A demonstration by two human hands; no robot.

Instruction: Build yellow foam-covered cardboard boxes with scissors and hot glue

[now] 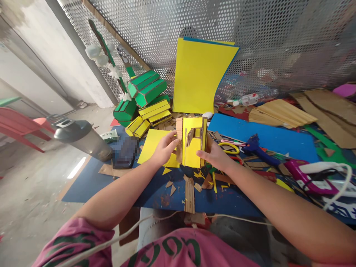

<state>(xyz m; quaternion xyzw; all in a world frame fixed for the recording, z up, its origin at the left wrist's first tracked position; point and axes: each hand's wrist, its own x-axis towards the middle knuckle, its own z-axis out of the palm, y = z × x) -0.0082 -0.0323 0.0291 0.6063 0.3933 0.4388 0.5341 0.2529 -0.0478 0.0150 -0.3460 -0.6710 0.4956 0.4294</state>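
A yellow cardboard box with brown edges is held upright above the table, a small flap standing out from a cut opening in its face. My right hand grips its right side, thumb on the front and the other fingers hidden behind. My left hand pinches a brown corrugated cardboard strip along the box's left edge; whether the strip is attached I cannot tell. Behind the left hand lies a yellow sheet. Yellow scraps and cardboard bits lie below the box.
Left are a shaker bottle and a phone. Green and yellow cardboard shapes stand behind, beside an upright yellow sheet. To the right are scissors, a glue gun and a blue sheet. A cord crosses my lap.
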